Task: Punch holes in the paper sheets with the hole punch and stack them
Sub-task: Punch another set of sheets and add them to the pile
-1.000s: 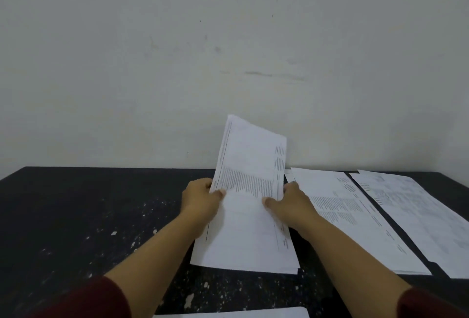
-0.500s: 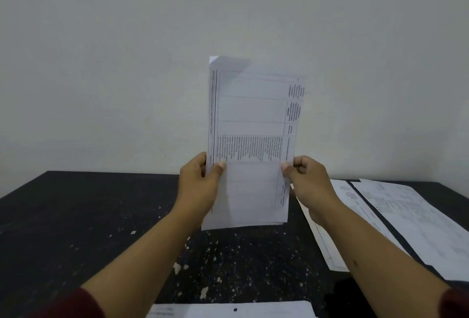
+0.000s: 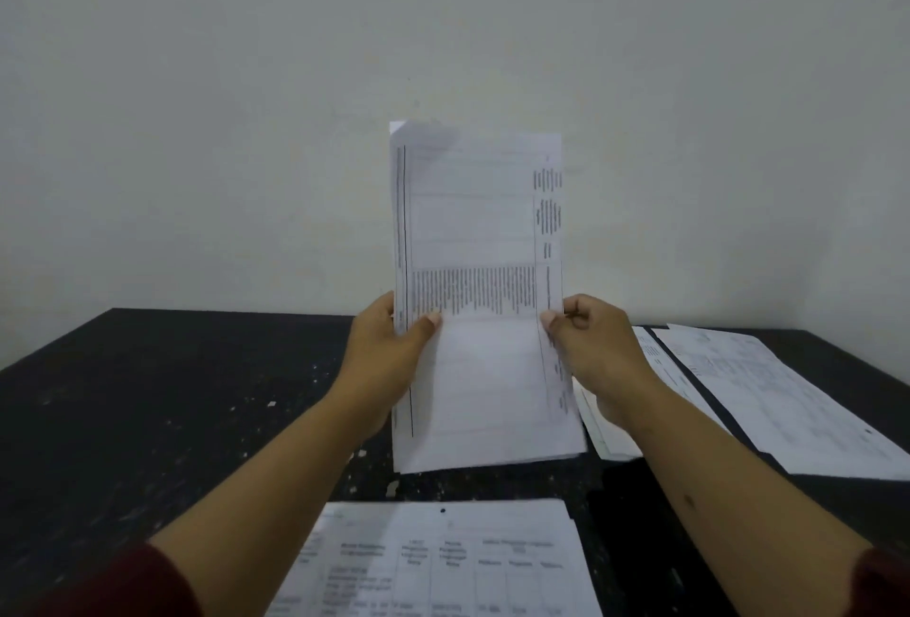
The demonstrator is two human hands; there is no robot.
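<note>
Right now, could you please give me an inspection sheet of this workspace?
Surface: dark table, flecked with pale specks.
Job's things: bundle of sheets held upright above the table; punched stack at the near edge, one hole visible; hole punch not seen.
Clutter: two more sets of loose papers lying on the right.
Grippers: left hand and right hand each pinch a side edge of the bundle.
Cables: nothing seen.
Surroundings: plain pale wall behind the table.
</note>
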